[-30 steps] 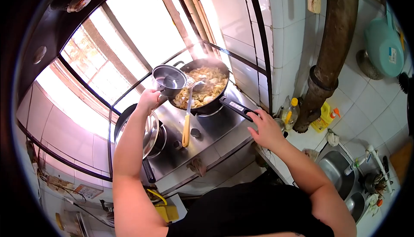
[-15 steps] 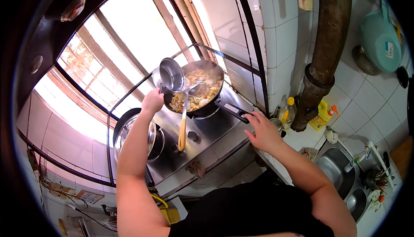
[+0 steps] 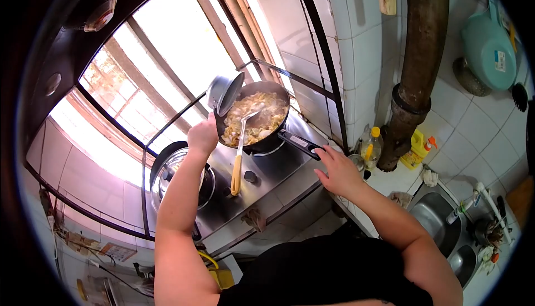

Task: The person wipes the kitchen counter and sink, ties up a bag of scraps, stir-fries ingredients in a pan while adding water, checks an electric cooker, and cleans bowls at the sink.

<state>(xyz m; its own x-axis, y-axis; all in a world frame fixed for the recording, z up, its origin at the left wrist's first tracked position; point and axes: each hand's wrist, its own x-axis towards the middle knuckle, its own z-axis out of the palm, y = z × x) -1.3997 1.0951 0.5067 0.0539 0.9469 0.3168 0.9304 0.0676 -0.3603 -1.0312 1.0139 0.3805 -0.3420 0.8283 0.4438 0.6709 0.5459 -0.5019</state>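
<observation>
My left hand (image 3: 202, 136) grips a small metal pot (image 3: 224, 93), tipped steeply with its mouth toward the frying pan (image 3: 283, 125). Chopped food (image 3: 262, 105), pale and yellowish, fills much of the pan. A spatula (image 3: 238, 164) with a metal head and yellow handle rests across the near rim, its head in the food. At the right, my right hand (image 3: 341, 173) holds the end of the pan's black handle (image 3: 301, 143) between fingers and thumb. Whether anything still lies inside the tipped pot is hidden.
The pan stands on a steel gas stove (image 3: 262, 186). Left of it, a second pan with a shiny lid (image 3: 167, 175) sits partly behind my left forearm. A black metal rail (image 3: 178, 108) runs by the window. Bottles (image 3: 373, 147) and a sink (image 3: 437, 217) are to the right.
My left hand has tipped the metal pot further, so its mouth now faces the pan more steeply. The spatula and my right hand have stayed in place.
</observation>
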